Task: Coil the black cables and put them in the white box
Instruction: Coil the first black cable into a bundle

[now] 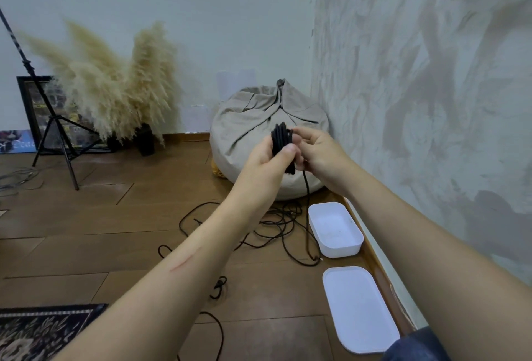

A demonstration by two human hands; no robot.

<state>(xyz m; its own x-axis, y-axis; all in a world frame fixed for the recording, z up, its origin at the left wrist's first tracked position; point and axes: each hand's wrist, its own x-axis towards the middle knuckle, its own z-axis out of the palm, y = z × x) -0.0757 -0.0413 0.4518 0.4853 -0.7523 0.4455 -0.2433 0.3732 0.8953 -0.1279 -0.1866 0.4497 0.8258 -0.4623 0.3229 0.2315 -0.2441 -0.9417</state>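
Note:
A bundle of coiled black cable (280, 137) is held up in front of me. My left hand (269, 160) grips the bundle around its middle. My right hand (315, 153) pinches the cable at the top of the bundle. One strand hangs from the bundle down to a tangle of loose black cables (276, 225) on the wooden floor. The open white box (335, 229) stands on the floor by the right wall, with nothing in it. Its white lid (359, 309) lies flat nearer to me.
A beige beanbag (253, 121) sits in the corner behind my hands. Pampas grass (115, 84) in dark vases, a black tripod (54, 127) and a framed picture stand at the left wall. A dark patterned rug (37, 329) lies at the lower left.

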